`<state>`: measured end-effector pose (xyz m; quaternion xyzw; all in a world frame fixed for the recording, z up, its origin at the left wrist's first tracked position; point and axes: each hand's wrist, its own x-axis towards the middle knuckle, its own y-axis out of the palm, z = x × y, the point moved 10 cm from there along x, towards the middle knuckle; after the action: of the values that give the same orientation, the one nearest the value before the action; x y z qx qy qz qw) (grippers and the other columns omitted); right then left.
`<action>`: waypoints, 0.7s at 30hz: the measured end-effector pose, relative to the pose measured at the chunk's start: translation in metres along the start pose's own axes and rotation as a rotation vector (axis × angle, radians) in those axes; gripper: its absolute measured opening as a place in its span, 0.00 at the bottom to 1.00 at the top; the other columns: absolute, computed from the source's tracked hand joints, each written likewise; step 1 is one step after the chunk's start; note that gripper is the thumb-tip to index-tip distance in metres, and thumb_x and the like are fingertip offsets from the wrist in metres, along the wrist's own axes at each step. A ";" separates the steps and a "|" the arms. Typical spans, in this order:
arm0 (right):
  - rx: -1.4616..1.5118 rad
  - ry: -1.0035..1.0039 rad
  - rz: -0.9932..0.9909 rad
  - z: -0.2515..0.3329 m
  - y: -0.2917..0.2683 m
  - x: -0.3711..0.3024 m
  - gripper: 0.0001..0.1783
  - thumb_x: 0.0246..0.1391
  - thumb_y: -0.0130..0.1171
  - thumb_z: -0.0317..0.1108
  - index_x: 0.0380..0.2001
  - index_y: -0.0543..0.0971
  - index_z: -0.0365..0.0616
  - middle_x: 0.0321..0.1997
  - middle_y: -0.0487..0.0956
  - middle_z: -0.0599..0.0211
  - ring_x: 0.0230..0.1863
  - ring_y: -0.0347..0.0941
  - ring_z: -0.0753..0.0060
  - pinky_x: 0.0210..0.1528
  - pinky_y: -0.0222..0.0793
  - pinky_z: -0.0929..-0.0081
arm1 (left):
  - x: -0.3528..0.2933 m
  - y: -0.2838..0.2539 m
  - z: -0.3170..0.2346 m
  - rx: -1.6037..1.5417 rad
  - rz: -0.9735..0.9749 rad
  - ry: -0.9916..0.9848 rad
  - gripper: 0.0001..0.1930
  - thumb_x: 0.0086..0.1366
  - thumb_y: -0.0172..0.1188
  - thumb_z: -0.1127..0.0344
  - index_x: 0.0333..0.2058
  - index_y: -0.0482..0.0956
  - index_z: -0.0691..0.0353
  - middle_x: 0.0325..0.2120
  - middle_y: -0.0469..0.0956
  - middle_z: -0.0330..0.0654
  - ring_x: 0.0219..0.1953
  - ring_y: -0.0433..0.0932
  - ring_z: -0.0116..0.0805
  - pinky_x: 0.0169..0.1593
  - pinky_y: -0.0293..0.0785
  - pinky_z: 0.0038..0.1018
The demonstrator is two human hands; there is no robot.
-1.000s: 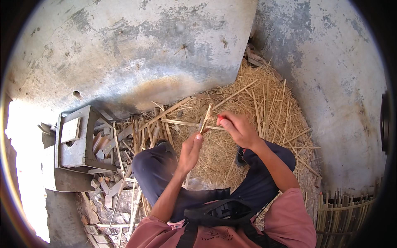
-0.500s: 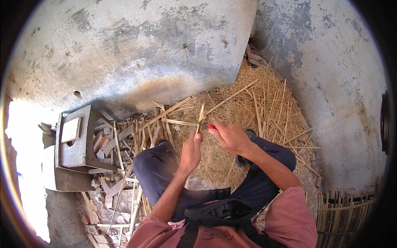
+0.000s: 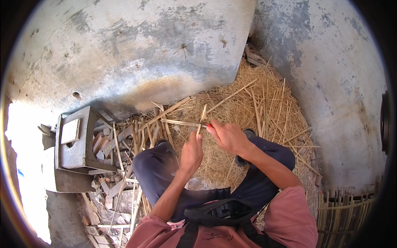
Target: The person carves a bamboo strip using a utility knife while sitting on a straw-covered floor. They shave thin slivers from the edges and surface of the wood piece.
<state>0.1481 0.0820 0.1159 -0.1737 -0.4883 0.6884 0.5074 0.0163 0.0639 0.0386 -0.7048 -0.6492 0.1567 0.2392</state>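
Note:
My left hand (image 3: 192, 155) is closed around the lower end of a short split stick of pale wood or bamboo (image 3: 204, 113), which points up and away from me with its thumb along it. My right hand (image 3: 227, 136) grips the red handle (image 3: 209, 125) of a knife, mostly hidden in the fist. Its dark blade part (image 3: 202, 124) meets the stick just above my left thumb. A narrow pale strip (image 3: 178, 122) runs left from that spot; I cannot tell whether it is a loose strip or joined to what I hold.
Straw and shavings (image 3: 240, 99) cover the ground between and beyond my bent legs. Split sticks (image 3: 165, 111) and rubble lie to the left, beside a wooden box frame (image 3: 87, 140). Weathered walls (image 3: 136, 45) stand ahead and right; a slatted basket-like piece (image 3: 345, 211) is lower right.
My left hand and the stick have shifted slightly right, while my right hand with the knife has moved slightly left. Both grips stay the same.

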 end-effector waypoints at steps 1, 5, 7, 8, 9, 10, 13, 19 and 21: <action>-0.005 0.015 0.016 -0.001 0.000 0.002 0.19 0.77 0.48 0.47 0.42 0.73 0.38 0.19 0.78 0.48 0.22 0.79 0.41 0.24 0.71 0.48 | 0.000 0.001 0.001 0.022 -0.001 0.004 0.13 0.81 0.46 0.60 0.49 0.68 0.67 0.27 0.79 0.70 0.33 0.78 0.76 0.37 0.68 0.64; -0.083 0.037 0.020 -0.002 0.003 0.001 0.22 0.77 0.46 0.49 0.44 0.74 0.38 0.17 0.79 0.50 0.21 0.81 0.43 0.22 0.74 0.51 | 0.001 0.007 -0.003 0.105 -0.044 0.044 0.12 0.81 0.47 0.63 0.43 0.66 0.69 0.24 0.77 0.69 0.29 0.77 0.74 0.33 0.68 0.61; -0.145 0.068 0.040 -0.001 0.000 0.002 0.22 0.77 0.46 0.49 0.43 0.74 0.38 0.17 0.79 0.51 0.21 0.81 0.44 0.23 0.75 0.51 | 0.000 0.007 -0.006 0.142 -0.063 0.060 0.11 0.81 0.48 0.65 0.42 0.66 0.70 0.22 0.76 0.67 0.27 0.76 0.72 0.30 0.67 0.59; -0.176 0.084 0.049 0.000 -0.001 0.002 0.22 0.77 0.46 0.49 0.42 0.74 0.39 0.17 0.79 0.51 0.21 0.81 0.45 0.23 0.76 0.50 | 0.000 0.008 -0.006 0.160 -0.062 0.060 0.11 0.80 0.48 0.66 0.42 0.66 0.70 0.22 0.76 0.68 0.27 0.76 0.72 0.30 0.68 0.59; -0.195 0.093 0.046 0.001 -0.002 0.002 0.22 0.77 0.46 0.49 0.41 0.74 0.39 0.17 0.80 0.51 0.21 0.82 0.45 0.23 0.76 0.51 | 0.001 0.008 -0.006 0.177 -0.060 0.060 0.11 0.80 0.49 0.66 0.42 0.65 0.70 0.21 0.76 0.68 0.26 0.77 0.72 0.30 0.68 0.60; -0.214 0.101 0.042 0.002 -0.002 0.001 0.22 0.77 0.46 0.49 0.41 0.74 0.39 0.17 0.80 0.51 0.21 0.82 0.46 0.23 0.76 0.51 | 0.001 0.010 -0.005 0.180 -0.053 0.047 0.11 0.80 0.48 0.64 0.43 0.65 0.69 0.22 0.77 0.68 0.27 0.77 0.73 0.30 0.70 0.61; -0.268 0.153 0.056 0.003 -0.001 -0.001 0.22 0.77 0.46 0.48 0.39 0.75 0.39 0.17 0.80 0.52 0.22 0.83 0.47 0.23 0.78 0.53 | 0.002 0.015 -0.002 0.195 -0.041 0.023 0.13 0.81 0.47 0.60 0.43 0.65 0.66 0.23 0.78 0.70 0.28 0.78 0.75 0.31 0.72 0.64; -0.283 0.226 0.086 0.003 -0.003 -0.002 0.23 0.77 0.46 0.47 0.36 0.76 0.38 0.19 0.81 0.50 0.23 0.84 0.47 0.23 0.78 0.55 | 0.003 0.024 0.001 0.218 -0.018 0.016 0.12 0.80 0.47 0.61 0.43 0.65 0.66 0.23 0.78 0.70 0.28 0.79 0.75 0.31 0.71 0.64; -0.202 0.213 0.111 -0.001 0.001 0.001 0.24 0.78 0.44 0.49 0.38 0.75 0.38 0.21 0.81 0.48 0.23 0.83 0.47 0.23 0.77 0.53 | 0.004 0.028 0.007 0.235 -0.027 0.026 0.12 0.80 0.48 0.61 0.43 0.65 0.67 0.23 0.78 0.69 0.27 0.79 0.74 0.30 0.71 0.63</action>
<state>0.1479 0.0833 0.1154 -0.3226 -0.4881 0.6404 0.4976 0.0369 0.0673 0.0181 -0.6649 -0.6327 0.2194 0.3308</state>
